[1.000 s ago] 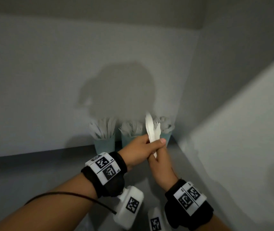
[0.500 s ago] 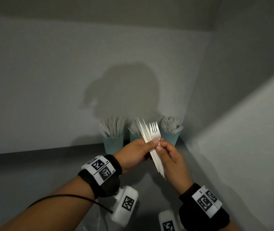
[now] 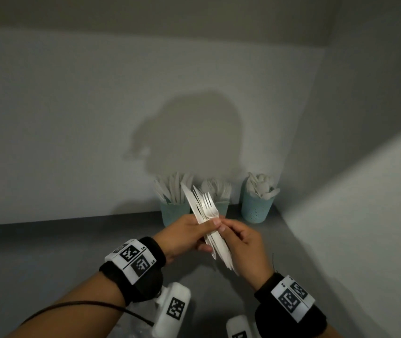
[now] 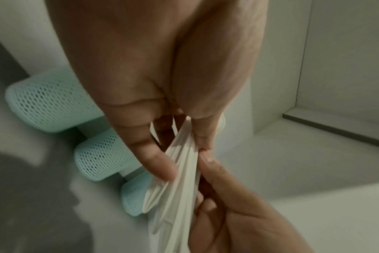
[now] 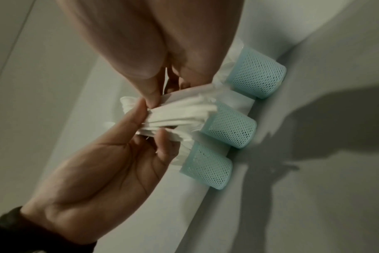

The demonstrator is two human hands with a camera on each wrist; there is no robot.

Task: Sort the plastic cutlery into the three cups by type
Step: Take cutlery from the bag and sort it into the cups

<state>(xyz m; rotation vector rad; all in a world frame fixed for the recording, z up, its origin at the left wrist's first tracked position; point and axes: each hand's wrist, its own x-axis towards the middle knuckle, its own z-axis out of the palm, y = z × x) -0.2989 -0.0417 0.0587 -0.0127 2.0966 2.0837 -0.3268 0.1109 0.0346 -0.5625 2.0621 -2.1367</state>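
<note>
Head view: three teal cups in a row on the grey table (image 3: 97,240) by the back wall. Left cup (image 3: 172,212) holds knives, middle cup (image 3: 221,206) forks, right cup (image 3: 255,208) spoons; only this view shows the contents by type. A bundle (image 3: 209,225) of white cutlery is held above the table in front of the left and middle cups, blades and tines pointing up and back. One fork (image 3: 208,206) lies on top of the bundle; the rest cannot be counted.

Left hand (image 3: 185,235): grip closed around the bundle's middle, thumb across the top.

Right hand (image 3: 243,245): fingertips pinching at the bundle just below the fork's head, touching the left thumb.

Wrist views: mesh walls of the cups, not legible from the head; handles fanned between the fingers (image 4: 160,164); cutlery types not discernible.

Wristbands: two, with coded markers, one per wrist.
</note>
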